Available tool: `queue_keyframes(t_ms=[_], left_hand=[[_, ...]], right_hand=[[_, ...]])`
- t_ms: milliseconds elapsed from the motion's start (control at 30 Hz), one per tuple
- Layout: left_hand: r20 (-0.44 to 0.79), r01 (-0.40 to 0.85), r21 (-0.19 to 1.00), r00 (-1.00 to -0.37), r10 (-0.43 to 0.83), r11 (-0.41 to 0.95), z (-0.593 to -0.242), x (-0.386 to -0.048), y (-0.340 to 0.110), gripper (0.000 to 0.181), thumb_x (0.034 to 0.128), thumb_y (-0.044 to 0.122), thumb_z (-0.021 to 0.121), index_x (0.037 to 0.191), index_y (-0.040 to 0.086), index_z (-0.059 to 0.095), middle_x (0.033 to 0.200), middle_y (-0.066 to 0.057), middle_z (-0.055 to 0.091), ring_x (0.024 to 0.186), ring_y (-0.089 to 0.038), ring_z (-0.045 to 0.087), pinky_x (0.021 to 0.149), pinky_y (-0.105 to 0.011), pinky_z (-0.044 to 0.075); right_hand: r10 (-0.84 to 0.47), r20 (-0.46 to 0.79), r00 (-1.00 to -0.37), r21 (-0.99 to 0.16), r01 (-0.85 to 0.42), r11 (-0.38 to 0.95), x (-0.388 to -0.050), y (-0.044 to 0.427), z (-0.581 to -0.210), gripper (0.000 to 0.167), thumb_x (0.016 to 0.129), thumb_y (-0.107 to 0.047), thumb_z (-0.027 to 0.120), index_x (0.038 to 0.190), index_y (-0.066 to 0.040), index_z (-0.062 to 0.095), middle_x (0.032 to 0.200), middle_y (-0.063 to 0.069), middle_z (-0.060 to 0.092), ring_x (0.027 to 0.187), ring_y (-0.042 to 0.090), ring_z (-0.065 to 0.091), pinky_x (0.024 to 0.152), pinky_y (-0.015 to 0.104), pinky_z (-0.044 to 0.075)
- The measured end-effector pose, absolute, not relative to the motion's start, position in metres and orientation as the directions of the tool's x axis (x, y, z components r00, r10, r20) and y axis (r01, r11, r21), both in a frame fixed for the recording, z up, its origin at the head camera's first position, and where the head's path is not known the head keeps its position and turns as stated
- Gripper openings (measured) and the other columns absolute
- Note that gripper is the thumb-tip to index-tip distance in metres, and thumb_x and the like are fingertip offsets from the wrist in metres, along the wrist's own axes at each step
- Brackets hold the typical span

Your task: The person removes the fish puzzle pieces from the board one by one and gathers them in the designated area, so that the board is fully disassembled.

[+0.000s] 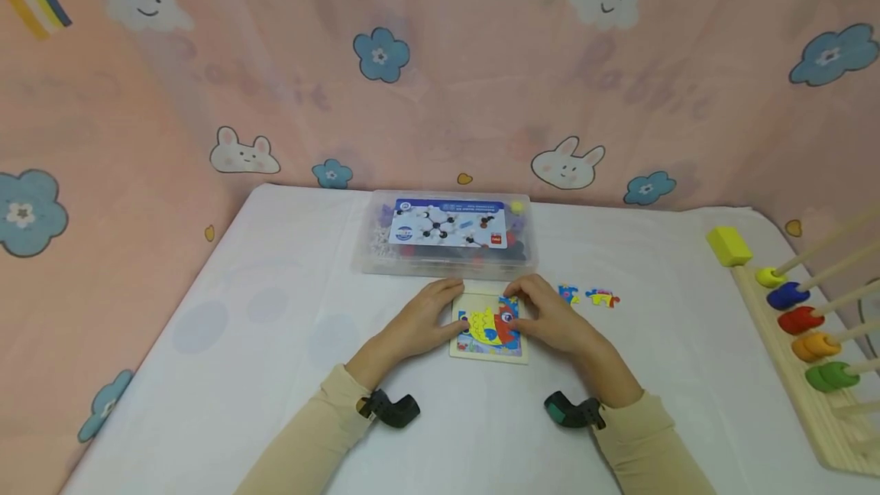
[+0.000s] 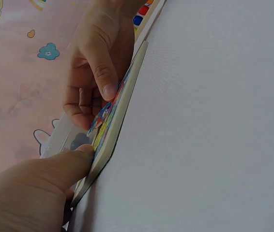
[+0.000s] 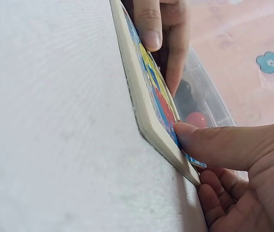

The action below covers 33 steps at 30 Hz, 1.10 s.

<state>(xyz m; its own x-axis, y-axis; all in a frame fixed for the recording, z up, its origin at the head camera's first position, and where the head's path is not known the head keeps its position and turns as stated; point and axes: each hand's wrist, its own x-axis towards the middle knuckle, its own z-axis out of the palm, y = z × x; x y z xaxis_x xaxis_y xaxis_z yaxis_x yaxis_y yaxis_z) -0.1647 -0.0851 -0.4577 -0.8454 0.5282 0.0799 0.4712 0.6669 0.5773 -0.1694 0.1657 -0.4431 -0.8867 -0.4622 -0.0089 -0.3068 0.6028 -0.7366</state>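
Both hands (image 1: pixel 428 315) (image 1: pixel 555 319) pinch a wooden tray (image 1: pixel 481 359) of fish-puzzle pieces (image 1: pixel 486 325), near a box (image 1: pixel 447 268) of coloured parts (image 1: pixel 511 239).

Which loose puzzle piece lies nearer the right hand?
The mostly blue piece, close beside the right hand; the largely yellow-and-red piece lies farther out to the right.

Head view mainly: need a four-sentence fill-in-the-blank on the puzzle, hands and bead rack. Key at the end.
1. The puzzle shows a fish with a red head and a mostly ____ body.
2. The loose pieces lie nearest the person's ____ hand.
3. On the bead rack, the beads between the blue beads and orange beads are ____.
4. In the left wrist view, the left hand visibly rests its ____ on the puzzle's picture side.

Missing words: yellow; right; red; thumb.
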Motion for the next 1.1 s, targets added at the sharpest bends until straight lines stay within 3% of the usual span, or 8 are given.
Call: queue_keyframes(t_ms=[367,1100], left_hand=[[0.083,0.473,0.573,-0.846,0.526,0.67,-0.454,-0.166,-0.086,0.064,0.0891,0.034,0.065,0.14,0.002,0.045,0.147,-0.009,0.041,0.139,-0.024,0.034,0.115,-0.037,0.03],[0.091,0.474,0.568,-0.848,0.521,0.672,-0.461,-0.165,-0.086,0.063,0.0892,0.034,0.065,0.139,0.002,0.046,0.147,-0.008,0.042,0.138,-0.023,0.035,0.115,-0.036,0.031]], right_hand=[[-0.429,0.034,-0.903,-0.766,-0.3,0.569,-0.169,0.164,-0.442,0.033,0.086,-0.002,0.066,0.118,-0.004,0.059,0.12,0.013,0.054,0.11,0.027,0.049,0.102,0.051,0.043],[-0.421,0.045,-0.906,-0.714,-0.324,0.621,-0.169,0.173,-0.438,0.028,0.087,-0.005,0.066,0.115,-0.007,0.062,0.119,0.01,0.057,0.11,0.027,0.053,0.099,0.051,0.046]])
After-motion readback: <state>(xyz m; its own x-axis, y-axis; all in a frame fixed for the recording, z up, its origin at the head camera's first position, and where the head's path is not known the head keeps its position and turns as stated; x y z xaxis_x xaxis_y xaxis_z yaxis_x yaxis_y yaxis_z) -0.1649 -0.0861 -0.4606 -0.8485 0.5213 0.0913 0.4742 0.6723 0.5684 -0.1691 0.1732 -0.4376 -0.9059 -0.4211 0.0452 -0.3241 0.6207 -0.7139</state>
